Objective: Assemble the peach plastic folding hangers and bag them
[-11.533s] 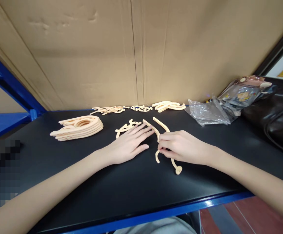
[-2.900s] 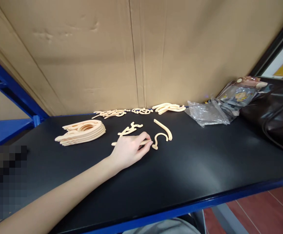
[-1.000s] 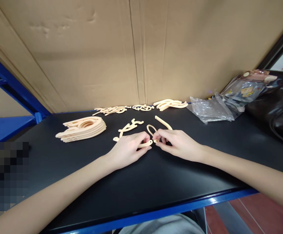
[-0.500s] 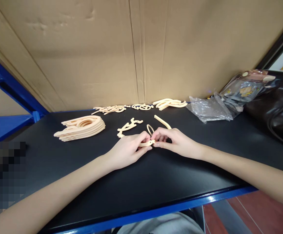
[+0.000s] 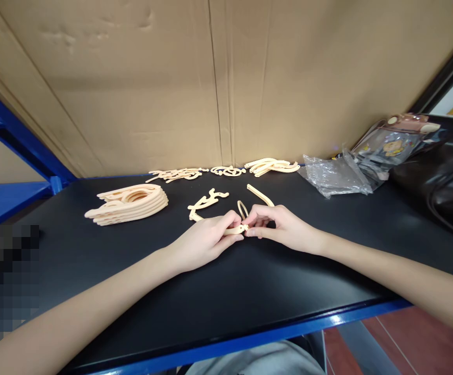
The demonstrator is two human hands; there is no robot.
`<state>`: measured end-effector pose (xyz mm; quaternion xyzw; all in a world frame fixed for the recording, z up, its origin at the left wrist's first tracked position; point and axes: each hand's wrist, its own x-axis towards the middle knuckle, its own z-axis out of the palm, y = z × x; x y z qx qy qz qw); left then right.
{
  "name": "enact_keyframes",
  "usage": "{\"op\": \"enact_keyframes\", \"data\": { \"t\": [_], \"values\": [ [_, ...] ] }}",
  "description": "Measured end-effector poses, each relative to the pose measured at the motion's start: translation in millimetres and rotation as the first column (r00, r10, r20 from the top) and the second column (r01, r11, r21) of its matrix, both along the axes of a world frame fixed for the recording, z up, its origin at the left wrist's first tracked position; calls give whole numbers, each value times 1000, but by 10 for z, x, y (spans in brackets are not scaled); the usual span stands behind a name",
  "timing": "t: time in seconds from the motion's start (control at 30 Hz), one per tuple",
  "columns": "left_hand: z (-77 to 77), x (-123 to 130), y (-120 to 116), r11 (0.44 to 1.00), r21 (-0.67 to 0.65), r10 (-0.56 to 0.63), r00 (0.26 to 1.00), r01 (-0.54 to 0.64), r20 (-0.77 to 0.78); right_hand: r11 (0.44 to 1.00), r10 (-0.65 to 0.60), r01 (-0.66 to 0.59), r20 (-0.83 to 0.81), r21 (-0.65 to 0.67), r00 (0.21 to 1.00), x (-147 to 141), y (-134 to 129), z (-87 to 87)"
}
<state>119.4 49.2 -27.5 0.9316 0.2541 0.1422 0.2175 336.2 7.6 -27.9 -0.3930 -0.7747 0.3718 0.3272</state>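
Head view: cream bar (image 5: pixel 234 230) sits between left fingers (image 5: pixel 230 219).

cream curved bar (image 5: pixel 233 230) | held crosswise | cream hook (image 5: pixel 239 208) | curl on far side | base at bar's right end

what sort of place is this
Probably a workbench, perhaps in a workshop or storeroom: a black tabletop edged by a blue metal frame, a cardboard sheet standing behind it, and a stack of cream hanger-like pieces. Little of the room shows.
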Motion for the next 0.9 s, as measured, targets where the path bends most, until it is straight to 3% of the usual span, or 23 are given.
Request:
{"op": "enact_keyframes", "data": {
  "t": [0.3,0.73,0.9],
  "values": [
    [7,8,-3,999,-53,9,1000,-9,-8,994,-37,26,-105,-105,994,-21,62,-86],
    [15,13,-12,995,-102,16,1000,-15,15,995,-43,36,-81,-91,996,2,82,-112],
    [11,20,-7,995,-100,6,1000,-4,15,989,-33,14,-131,-145,991,-3,97,-122]
  ]
}}
